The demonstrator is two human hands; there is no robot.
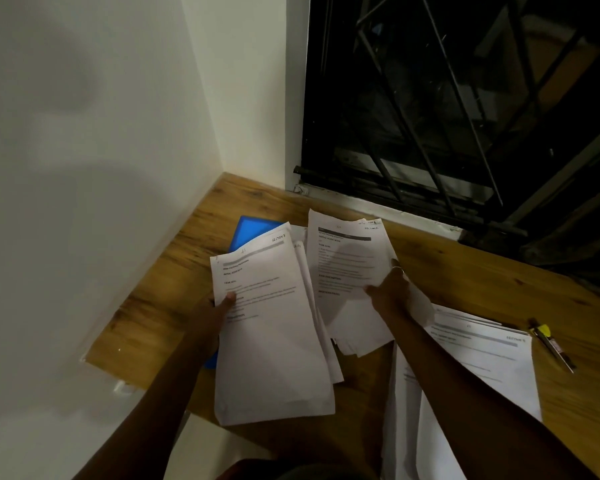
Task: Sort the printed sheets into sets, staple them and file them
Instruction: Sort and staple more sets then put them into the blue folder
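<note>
Since both hands have paper in them, the bit I'd watch is where the loose sheet (pixel 347 258) sits relative to the piles. The right hand (pixel 392 292) pinches it at its lower right edge, thumb on the printed face and fingers behind, so the page lies up and to the left of that hand, long axis running away from the body toward the window; the left hand (pixel 210 318) grips the left stack (pixel 274 341) by its left edge, thumb pressed on top, long axis running much the same way; that stack hangs over the blue folder (pixel 253 230) and past the near edge of the desk (pixel 465 268); the right pile (pixel 482 355) lies flat on the desk under the right forearm, so I reckon it's the closer drop for that hand; going left means laying the sheet onto the held stack instead; the headings are too blurry for me to say which set it belongs to; no staples that I can make out.
</note>
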